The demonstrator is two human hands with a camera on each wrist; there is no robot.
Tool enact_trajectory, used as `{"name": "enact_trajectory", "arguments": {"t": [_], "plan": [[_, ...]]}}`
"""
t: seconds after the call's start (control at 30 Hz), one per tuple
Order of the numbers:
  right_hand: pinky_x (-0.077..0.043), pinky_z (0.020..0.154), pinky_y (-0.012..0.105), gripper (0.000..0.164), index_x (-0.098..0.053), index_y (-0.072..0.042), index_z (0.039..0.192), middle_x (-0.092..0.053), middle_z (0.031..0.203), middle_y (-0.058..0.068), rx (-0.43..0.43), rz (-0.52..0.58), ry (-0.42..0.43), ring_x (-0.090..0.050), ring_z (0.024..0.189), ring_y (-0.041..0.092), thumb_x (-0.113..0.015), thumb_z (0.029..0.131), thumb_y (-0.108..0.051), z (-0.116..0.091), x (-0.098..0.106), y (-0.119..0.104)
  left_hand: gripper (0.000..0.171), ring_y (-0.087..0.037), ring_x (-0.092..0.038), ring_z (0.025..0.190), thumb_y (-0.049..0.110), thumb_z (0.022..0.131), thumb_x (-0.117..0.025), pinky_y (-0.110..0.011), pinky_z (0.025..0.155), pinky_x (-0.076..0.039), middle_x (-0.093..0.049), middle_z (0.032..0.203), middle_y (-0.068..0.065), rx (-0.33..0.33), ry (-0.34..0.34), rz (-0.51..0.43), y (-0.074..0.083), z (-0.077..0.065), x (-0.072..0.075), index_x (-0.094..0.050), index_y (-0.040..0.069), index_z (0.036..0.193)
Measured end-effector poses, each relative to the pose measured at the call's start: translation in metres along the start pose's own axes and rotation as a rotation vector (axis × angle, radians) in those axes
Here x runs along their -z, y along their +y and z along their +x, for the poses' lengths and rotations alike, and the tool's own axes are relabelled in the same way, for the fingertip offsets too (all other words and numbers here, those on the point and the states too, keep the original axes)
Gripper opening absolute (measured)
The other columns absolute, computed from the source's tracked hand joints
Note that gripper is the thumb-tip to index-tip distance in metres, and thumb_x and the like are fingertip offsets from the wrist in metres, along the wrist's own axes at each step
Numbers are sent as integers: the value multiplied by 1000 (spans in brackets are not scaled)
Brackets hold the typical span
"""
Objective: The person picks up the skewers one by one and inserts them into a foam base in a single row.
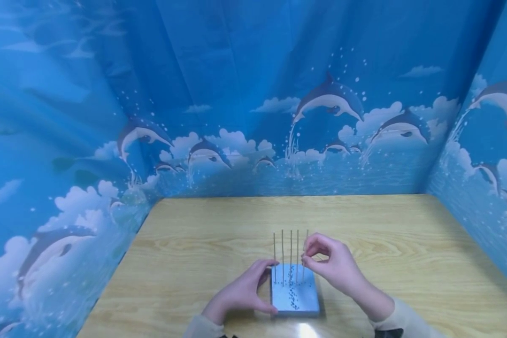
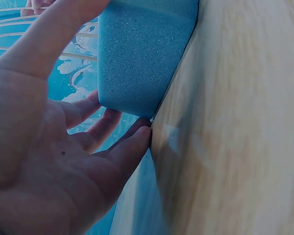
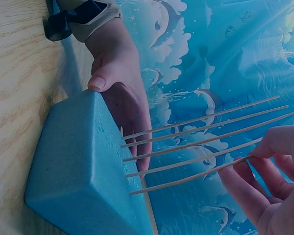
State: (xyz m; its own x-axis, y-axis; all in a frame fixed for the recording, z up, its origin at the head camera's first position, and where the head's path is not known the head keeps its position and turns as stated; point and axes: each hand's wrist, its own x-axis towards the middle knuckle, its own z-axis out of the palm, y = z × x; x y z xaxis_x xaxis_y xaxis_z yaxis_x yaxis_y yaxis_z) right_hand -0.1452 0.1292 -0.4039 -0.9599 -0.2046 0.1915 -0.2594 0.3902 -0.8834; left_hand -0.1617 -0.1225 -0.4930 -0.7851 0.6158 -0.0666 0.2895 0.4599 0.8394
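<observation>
A pale blue foam block (image 1: 306, 298) lies on the table, its top face dotted with many small holes. Several thin wooden skewers (image 1: 283, 258) stand upright in a row across it. From the left side my left hand (image 1: 247, 288) holds the block, thumb at the near corner and fingers at the far edge. In the left wrist view its fingertips (image 2: 95, 98) meet the side of the foam (image 2: 144, 54). My right hand (image 1: 335, 263) pinches the rightmost skewer (image 3: 191, 179) between thumb and fingers, partway up its length; that skewer's lower end is in the foam.
The wood-grain table (image 1: 194, 244) stretches out around the block. Blue sheets printed with dolphins (image 1: 329, 101) hang along its back, left and right sides. A dark band (image 3: 81, 17) sits at the left wrist.
</observation>
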Motion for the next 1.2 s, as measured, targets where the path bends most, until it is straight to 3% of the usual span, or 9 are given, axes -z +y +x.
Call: {"name": "enact_trajectory", "arguments": {"t": [0.5,0.63,0.87,1.2], "plan": [[-60,94,43,20,-64,-10,89,-70,80,-5,40,-73,18,-66,79,5,-75,78,2,3,-3,4,109,-23,-41,141,34,61,-92,-31,120,-34,-38,153,-5,-6,4,-14,-2,1,1,-32,13,150],[-62,90,38,20,-64,-9,90,-70,79,-4,51,-75,19,-66,77,4,-74,78,3,3,-6,7,109,-22,-42,140,36,61,-92,-31,120,-35,-39,153,-4,-7,5,2,-2,1,1,-33,14,150],[-63,65,19,25,-64,-7,90,-69,81,0,98,-43,75,-67,78,5,-72,76,11,-4,-12,11,110,-23,-42,141,35,62,-91,-32,120,-35,-37,153,-6,-18,-3,-4,-1,2,1,-32,10,151],[-62,71,19,23,-64,-8,92,-70,81,-1,49,-40,21,-69,80,14,-73,77,7,-1,-8,10,111,-23,-42,141,35,61,-92,-31,120,-34,-37,154,-5,-7,-4,-10,0,1,1,-31,10,151]]}}
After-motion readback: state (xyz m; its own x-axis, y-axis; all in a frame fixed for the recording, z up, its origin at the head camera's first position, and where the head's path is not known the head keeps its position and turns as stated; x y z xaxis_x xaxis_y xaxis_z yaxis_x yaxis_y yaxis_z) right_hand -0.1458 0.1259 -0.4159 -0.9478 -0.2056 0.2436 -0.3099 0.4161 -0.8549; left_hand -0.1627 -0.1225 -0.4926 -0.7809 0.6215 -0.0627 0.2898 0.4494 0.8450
